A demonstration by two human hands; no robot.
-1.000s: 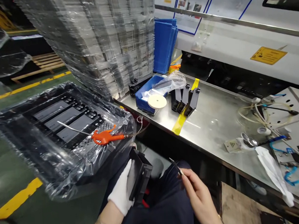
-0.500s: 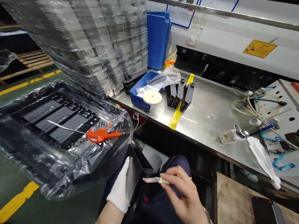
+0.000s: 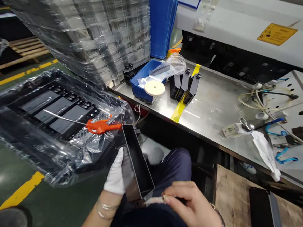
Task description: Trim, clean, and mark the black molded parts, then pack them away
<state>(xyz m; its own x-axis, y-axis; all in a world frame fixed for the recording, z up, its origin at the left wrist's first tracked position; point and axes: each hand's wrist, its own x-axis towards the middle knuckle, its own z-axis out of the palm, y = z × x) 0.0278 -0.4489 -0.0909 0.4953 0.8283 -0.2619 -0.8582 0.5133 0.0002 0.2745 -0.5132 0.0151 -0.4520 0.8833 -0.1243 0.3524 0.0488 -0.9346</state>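
Steel bench (image 3: pixel 212 103) runs along a white machine (image 3: pixel 228 23); green floor (image 3: pixel 6 177) on the left. Left hand (image 3: pixel 114 179), white glove, is clamped on a long black box (image 3: pixel 137 162) along its left wall; fingers underneath hidden. Box is off the bench, over the lap, just outside the near edge, tilted, open side up. Right hand (image 3: pixel 189 205), bare, has thumb and forefinger pinched together on a thin pale tool (image 3: pixel 155 200), its tip at the box's lower end. Blurred; can't tell if it touches.

Left of the box: film-lined tray (image 3: pixel 16 132), three grey-faced parts (image 3: pixel 56 110) side by side inside. Orange air gun (image 3: pixel 101 126) lies over the tray's near right corner, nozzle across the parts.

Bench, left end, near edge: blue bin (image 3: pixel 139 90), clear bag (image 3: pixel 173 66) in and over it, cream disc (image 3: pixel 154 88) at its front corner. Right of that, three black-and-grey parts (image 3: pixel 184 82) stand on or beside yellow tape (image 3: pixel 178 112). Right end, near edge: warning plate (image 3: pixel 230 130), then white cloth (image 3: pixel 266 154) hanging over the edge. Film-wrapped stack (image 3: pixel 92 35) rises past the left end.
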